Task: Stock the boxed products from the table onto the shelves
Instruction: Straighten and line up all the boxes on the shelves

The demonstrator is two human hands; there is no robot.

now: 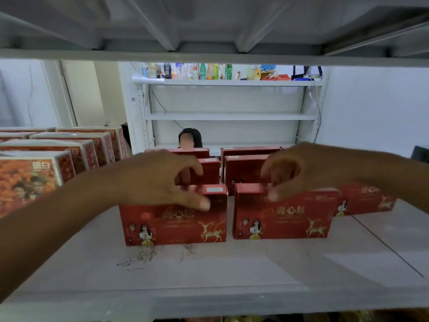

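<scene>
I'd say this is the placing step: both front boxes sit on the shelf board (209,270) and look like they're getting squared up. Well left of the left red box (174,224) are the orange packs (27,180). The left grip (160,180) has that box by its top edge, half closed, thumb on the front face and fingers curled over the top. Just right of it is the right red box (283,217). The right grip (299,168) has curled fingers on its top edge, but it's too blurry to call that a hold. Next move is probably to let go cleanly and fetch more from the counter.
</scene>
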